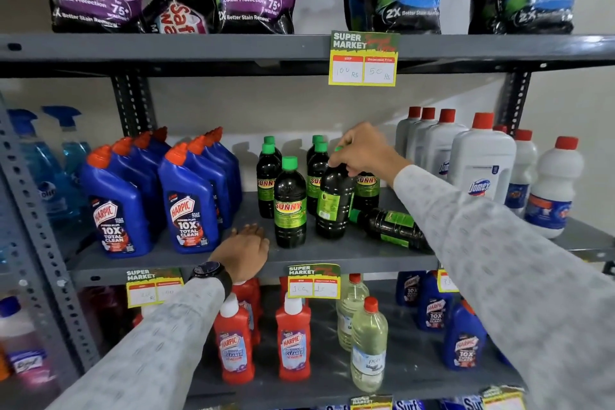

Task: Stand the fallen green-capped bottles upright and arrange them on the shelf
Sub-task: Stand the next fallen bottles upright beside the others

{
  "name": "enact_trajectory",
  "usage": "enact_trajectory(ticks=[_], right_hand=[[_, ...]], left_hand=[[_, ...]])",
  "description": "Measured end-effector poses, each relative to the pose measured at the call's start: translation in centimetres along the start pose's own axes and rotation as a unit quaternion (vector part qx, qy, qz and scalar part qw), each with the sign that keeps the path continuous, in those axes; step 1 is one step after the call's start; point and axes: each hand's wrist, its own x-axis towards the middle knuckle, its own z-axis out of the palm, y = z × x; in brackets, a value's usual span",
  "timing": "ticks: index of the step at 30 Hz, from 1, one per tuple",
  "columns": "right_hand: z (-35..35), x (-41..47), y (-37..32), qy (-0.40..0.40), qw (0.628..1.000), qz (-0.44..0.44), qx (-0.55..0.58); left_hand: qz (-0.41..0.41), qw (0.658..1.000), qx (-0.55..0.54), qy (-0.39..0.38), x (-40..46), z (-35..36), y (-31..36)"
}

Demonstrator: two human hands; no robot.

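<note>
Now, from the left: my left hand (242, 251) rests flat and empty on the grey metal shelf (332, 256), fingers spread, just beside the blue orange-capped cleaner jugs (186, 200). Next stand the upright dark green-capped plastic bottles (289, 205), clustered mid-shelf. My right hand (361, 151) is closed around the neck and shoulder of one tilted dark bottle (334, 203), its base on the shelf. Right of it, one fallen green-capped bottle (391, 226) lies on its side. They look full, so I judge them moderately heavy, rigid, with smooth, slightly slippery walls; the narrow neck under the cap seems the surest hold.
</note>
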Motion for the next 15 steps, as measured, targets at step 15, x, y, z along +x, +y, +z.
enact_trajectory(ticks=[15], right_hand=[[3.1,0.8,1.6,-0.05,0.998,-0.024,0.004]], left_hand=[[0.009,0.999,0.039,0.001,0.1,0.5,-0.5]])
